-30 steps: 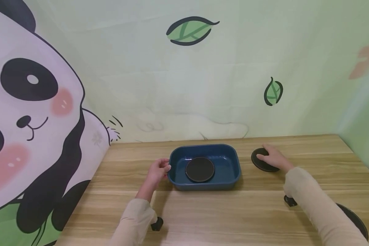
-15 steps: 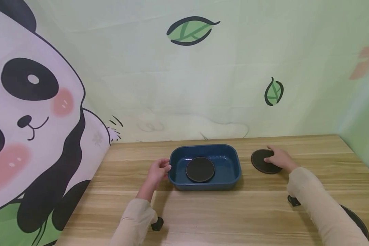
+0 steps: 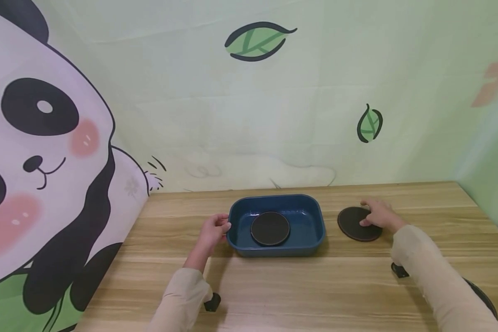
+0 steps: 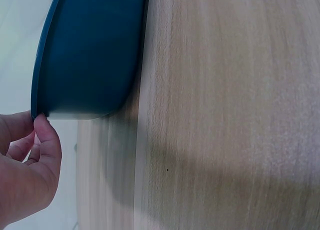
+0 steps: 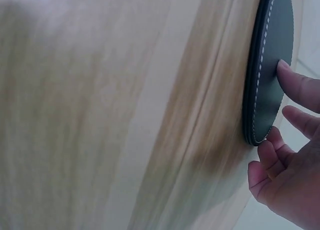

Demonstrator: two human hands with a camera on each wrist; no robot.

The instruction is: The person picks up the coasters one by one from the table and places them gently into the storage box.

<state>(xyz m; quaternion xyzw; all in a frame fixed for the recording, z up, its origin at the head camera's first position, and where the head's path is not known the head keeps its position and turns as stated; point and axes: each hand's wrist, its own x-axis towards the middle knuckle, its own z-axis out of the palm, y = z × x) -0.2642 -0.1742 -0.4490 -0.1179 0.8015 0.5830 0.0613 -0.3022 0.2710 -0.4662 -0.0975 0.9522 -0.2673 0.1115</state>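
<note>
In the head view my left hand pinches the left end of a blue rectangular baking dish, thumb and fingers at its rim. Inside that dish lies a round black coaster. To the right of it my right hand grips another round black coaster by its right edge. The right wrist view shows white stitching along this coaster and a layered edge. There the thumb presses on its face while other fingertips are at its lower rim.
A dark round object is partly hidden under the right sleeve. The wooden table meets a printed cloth wall at the back. Small black devices sit at both wrists.
The coaster in my right hand has come slightly nearer to me, and that hand has shifted right toward the coaster's edge. My left hand and the dish have stayed in place.
</note>
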